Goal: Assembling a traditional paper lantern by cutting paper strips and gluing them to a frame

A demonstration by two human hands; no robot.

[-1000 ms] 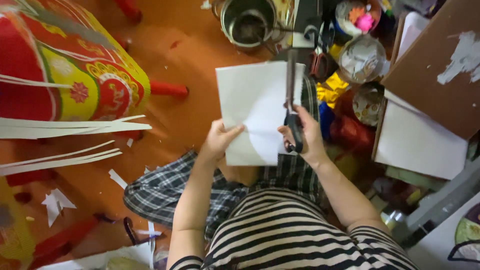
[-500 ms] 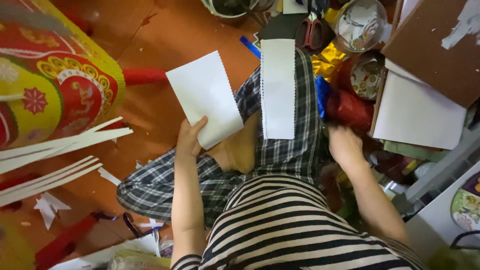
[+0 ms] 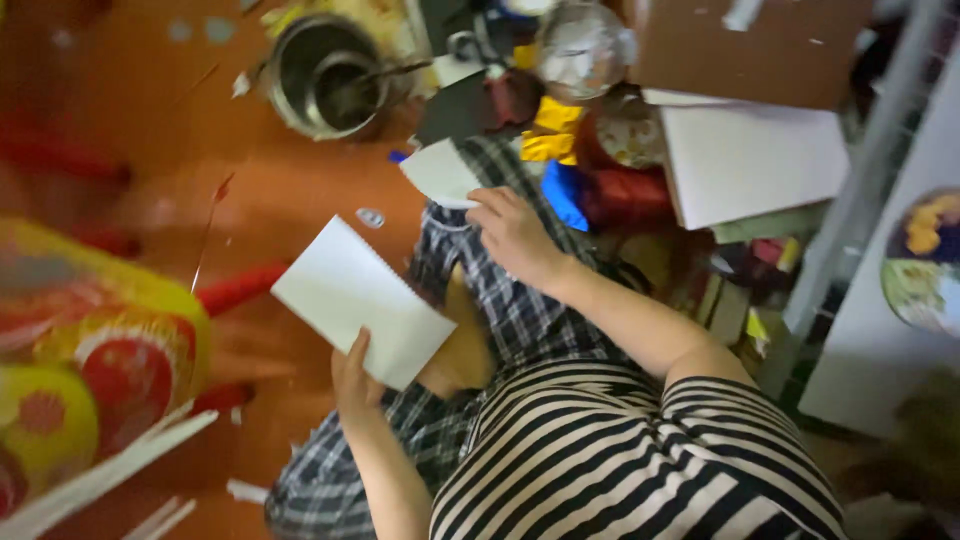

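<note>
Two paper pieces: left hand (image 3: 357, 383) pinches white sheet (image 3: 362, 302); right hand (image 3: 517, 235) half-covers blurred strip (image 3: 440, 172), grip unclear

left hand (image 3: 357, 385): at 7 o'clock, thumb up, fingers curled shut in a pinch | left forearm: runs down toward 6 o'clock | right hand (image 3: 517, 235): just above centre, palm down, fingers bent and spread loose toward 11 o'clock | right forearm: bare, slants toward 4 o'clock

Metal pot (image 3: 322, 75) w/ stirring stick on orange floor (image 3: 170, 170); red-yellow painted lantern (image 3: 85, 350) at left; brown board (image 3: 750, 45) over white sheets (image 3: 755, 160) at right; yellow, blue, red fabric scraps (image 3: 580, 165) betw. them.
</note>
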